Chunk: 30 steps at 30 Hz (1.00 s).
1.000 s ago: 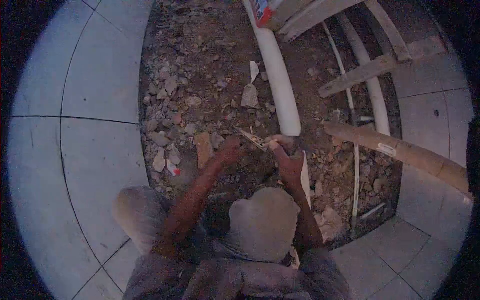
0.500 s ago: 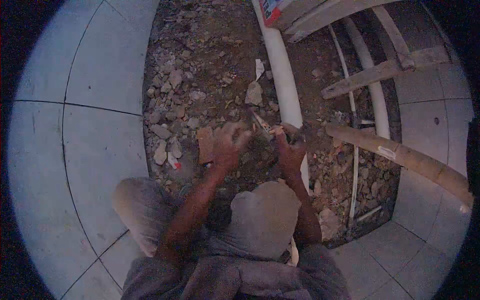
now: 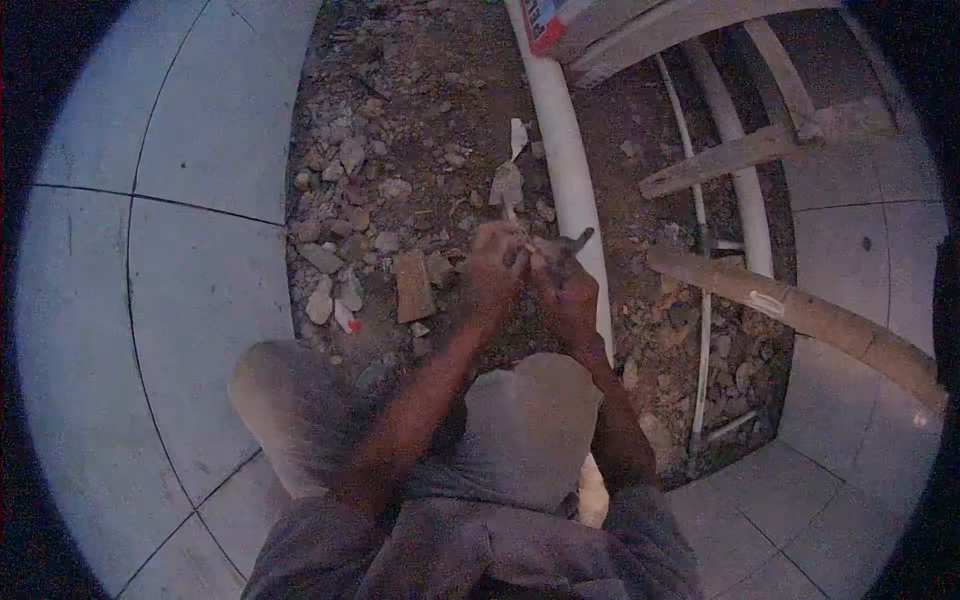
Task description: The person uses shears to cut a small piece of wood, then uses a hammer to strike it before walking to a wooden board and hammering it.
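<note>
Item 1: L hand. Fingers curled in, closed up against your R hand's fingertips, approx. centre of view; blur hides exactly what they pinch.

Item 2: R hand. Fingers bent, gripping a small dark-ended item. Its dark end sticks out above your knuckles, angled up and right, over the white pipe; the remainder is hidden in your grip.

Item 3: pale sliver. Pokes up just above your L fingers, tip near the pale stone; can't tell if it's part of item 2's piece or separate.

Item 4: label, red/white/blue, top of view, by the wooden frame. Block lettering, turned on its side, partly cut off; poss. "EL", not certain.

Item 5: curved pole, brown, R side, w/ a whitish mark; no wording legible at this res.

Item 6: brick piece, reddish-brown, on the rubble L of your L hand; red-and-white scrap nearby, lower L, print illegible.

Item 7: floor tiles, pale, both sides of the rubble strip.
</note>
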Tool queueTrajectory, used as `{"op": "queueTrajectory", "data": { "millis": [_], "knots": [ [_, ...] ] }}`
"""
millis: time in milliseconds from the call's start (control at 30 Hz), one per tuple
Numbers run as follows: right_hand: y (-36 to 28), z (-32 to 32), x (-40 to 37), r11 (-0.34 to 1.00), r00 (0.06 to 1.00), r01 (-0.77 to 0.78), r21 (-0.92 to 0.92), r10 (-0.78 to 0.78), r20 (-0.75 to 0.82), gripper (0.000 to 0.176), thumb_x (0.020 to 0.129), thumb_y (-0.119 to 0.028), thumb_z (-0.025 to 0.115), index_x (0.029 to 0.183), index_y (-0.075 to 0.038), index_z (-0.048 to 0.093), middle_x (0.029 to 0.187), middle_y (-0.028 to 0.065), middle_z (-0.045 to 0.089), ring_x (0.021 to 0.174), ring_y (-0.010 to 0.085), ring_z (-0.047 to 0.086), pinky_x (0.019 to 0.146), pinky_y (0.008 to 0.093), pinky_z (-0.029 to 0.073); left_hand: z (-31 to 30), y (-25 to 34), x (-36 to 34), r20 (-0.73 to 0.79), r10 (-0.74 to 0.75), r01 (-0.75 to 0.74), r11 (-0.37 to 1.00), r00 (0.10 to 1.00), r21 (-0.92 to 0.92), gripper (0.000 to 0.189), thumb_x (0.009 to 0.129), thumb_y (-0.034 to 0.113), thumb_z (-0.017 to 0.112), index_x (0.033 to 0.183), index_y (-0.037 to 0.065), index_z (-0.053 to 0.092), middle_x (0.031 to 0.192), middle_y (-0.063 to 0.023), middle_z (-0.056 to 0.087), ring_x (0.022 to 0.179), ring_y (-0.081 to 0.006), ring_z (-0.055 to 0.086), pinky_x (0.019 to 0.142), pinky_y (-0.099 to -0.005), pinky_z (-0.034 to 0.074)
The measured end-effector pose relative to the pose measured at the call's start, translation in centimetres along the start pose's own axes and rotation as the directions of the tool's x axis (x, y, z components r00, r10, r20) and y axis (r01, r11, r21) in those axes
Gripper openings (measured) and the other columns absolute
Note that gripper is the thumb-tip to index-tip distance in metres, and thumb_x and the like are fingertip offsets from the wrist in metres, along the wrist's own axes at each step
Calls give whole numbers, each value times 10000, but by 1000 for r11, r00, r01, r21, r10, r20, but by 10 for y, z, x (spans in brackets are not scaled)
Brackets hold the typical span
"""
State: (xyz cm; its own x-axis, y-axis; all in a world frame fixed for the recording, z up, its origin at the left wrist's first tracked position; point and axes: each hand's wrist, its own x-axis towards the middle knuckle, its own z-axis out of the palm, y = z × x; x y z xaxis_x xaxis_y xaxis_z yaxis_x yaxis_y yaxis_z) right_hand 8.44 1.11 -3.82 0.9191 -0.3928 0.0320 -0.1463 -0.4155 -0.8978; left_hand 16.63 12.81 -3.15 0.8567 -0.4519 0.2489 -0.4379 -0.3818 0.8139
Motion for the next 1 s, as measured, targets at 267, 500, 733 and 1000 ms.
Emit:
{"op": "queueTrajectory", "data": {
  "millis": [267, 500, 733, 1000],
  "knots": [
    [-13, -85, -13, 668, 914, 91, -738, 239, 329, 344, 877, -195, 508, 1189, -51, 500, 1126, 182, 554, 990, 326, 562, 826, 463, 452, -12, -30, 8, -161, -172, 158, 983, 972, -93, 253, 754, 280, 677, 864, 56, 636, 969, -102, 590, 915, -280, 575, 787, -368, 447],
    [14, -131, -33, 949, 967, -254, -186, 250, -43, 420, 908, -237, 448, 1261, -12, 413, 1076, 185, 572, 980, 313, 574, 881, 468, 427, -55, 1, 14, -21, -290, 290, 957, 957, 8, 276, 753, 298, 674, 876, 53, 639, 984, -114, 590, 920, -298, 570, 816, -388, 438],
    [-3, -48, -9, 863, 860, -492, 117, 460, 223, 470, 889, -296, 491, 1254, -12, 410, 1039, 158, 599, 975, 297, 574, 901, 447, 419, -55, -5, 12, 3, -176, 175, 982, 984, -66, 242, 797, 280, 633, 902, 62, 641, 975, -112, 604, 942, -284, 571, 854, -386, 430],
    [-25, 27, 28, 856, 892, -442, 267, 391, 224, 553, 757, -397, 680, 1157, -47, 528, 1105, 152, 580, 1051, 294, 531, 911, 393, 413, -46, -11, 3, -11, -143, 144, 986, 990, 90, 238, 816, 237, 601, 985, 72, 630, 1042, -124, 606, 985, -302, 563, 864, -409, 425]
  ]
}}
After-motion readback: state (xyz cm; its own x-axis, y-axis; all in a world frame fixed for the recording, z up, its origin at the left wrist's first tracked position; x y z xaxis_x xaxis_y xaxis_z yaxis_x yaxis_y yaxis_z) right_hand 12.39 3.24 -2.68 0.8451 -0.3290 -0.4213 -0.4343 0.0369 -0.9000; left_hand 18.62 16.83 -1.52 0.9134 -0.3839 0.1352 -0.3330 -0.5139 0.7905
